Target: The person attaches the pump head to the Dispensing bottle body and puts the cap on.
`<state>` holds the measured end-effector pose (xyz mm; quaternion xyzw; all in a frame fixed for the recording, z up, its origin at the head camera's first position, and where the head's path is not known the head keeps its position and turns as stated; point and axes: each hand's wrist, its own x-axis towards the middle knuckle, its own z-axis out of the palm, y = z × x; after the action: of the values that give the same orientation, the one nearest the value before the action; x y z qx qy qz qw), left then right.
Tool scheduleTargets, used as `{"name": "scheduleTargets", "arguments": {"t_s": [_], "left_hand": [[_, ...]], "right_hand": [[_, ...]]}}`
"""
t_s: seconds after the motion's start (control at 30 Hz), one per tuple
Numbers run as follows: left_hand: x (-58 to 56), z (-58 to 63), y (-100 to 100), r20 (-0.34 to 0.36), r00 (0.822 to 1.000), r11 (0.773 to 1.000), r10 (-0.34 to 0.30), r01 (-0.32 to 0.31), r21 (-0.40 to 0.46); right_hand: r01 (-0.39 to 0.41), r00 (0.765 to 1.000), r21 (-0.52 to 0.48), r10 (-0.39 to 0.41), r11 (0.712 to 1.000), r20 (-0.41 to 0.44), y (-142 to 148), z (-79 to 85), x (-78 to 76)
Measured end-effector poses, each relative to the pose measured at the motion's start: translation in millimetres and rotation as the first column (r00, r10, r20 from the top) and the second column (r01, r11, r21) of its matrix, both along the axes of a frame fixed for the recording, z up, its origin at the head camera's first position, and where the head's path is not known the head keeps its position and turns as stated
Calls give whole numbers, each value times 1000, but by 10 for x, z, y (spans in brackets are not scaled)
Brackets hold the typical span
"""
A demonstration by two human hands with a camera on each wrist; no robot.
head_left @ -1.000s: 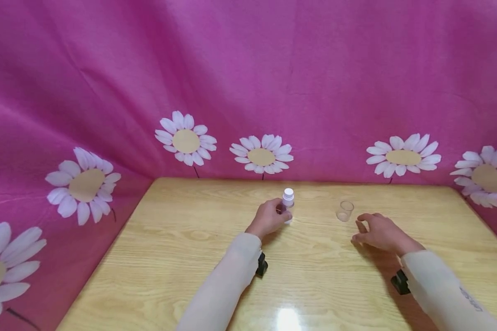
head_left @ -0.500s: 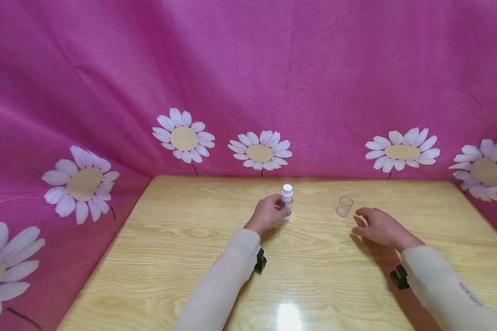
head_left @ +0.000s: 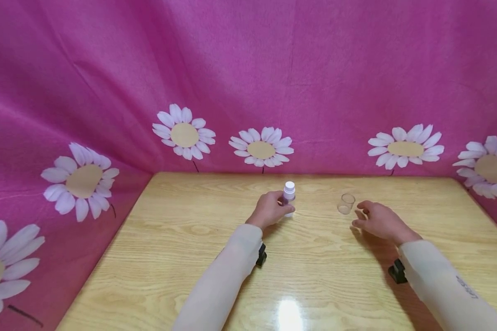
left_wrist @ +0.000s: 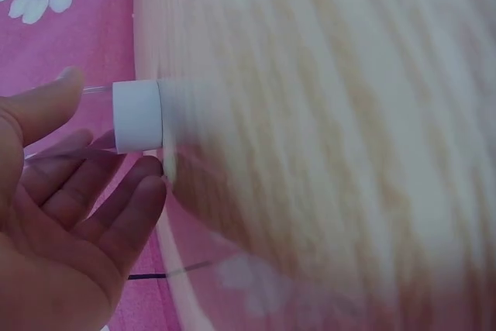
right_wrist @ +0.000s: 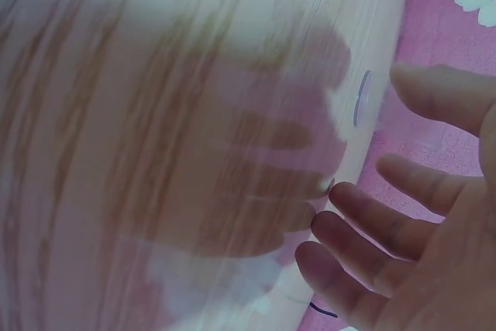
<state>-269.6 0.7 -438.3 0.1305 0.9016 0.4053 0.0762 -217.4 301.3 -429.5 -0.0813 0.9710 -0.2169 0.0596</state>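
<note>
My left hand (head_left: pixel 270 209) grips a small upright bottle (head_left: pixel 289 194) by its clear middle, thumb on the near side. The bottle has a white cap and collar at the top. In the left wrist view its white base (left_wrist: pixel 138 116) sits against the table surface, beside the curled fingertips (left_wrist: pixel 147 195). To the right, my right hand (head_left: pixel 380 222) hovers low over the table with relaxed, parted fingers and nothing in them. Just left of its fingertips stands a clear cup-like cylinder (head_left: pixel 346 204). Only a faint rim of this cylinder (right_wrist: pixel 362 98) shows in the right wrist view.
A glossy wood-grain table (head_left: pixel 182 257) spreads under both hands, with a bright light reflection near the front. Behind and to the left hangs a pink cloth (head_left: pixel 248 69) printed with white daisies. Dark wrist mounts (head_left: pixel 397 271) sit below the sleeves.
The head view has tilted down slightly, so the scene sits higher. My right fingers have edged a little closer to the clear cylinder. My left hand keeps its grip on the bottle.
</note>
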Motion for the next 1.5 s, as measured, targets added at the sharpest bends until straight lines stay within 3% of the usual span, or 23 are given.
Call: {"name": "scheduleTargets", "arguments": {"t_s": [0.37, 0.73, 1.2, 1.33, 1.5], "left_hand": [[1, 20, 27, 11, 1000, 1000, 22, -21, -13], [3, -27, 35, -23, 999, 999, 32, -32, -20], [-20, -32, 30, -53, 998, 999, 23, -26, -42], [-14, -26, 37, -37, 999, 999, 21, -22, -43], [3, -5, 30, -24, 999, 999, 23, -24, -37]], "right_hand": [[43, 997, -24, -41, 999, 60, 33, 65, -24], [80, 996, -36, -79, 996, 31, -4, 38, -46], [145, 981, -40, -139, 989, 133, -168, 68, -195], [135, 983, -13, -132, 991, 126, -178, 71, -222], [81, 995, 3, -81, 997, 55, -194, 41, -249]]}}
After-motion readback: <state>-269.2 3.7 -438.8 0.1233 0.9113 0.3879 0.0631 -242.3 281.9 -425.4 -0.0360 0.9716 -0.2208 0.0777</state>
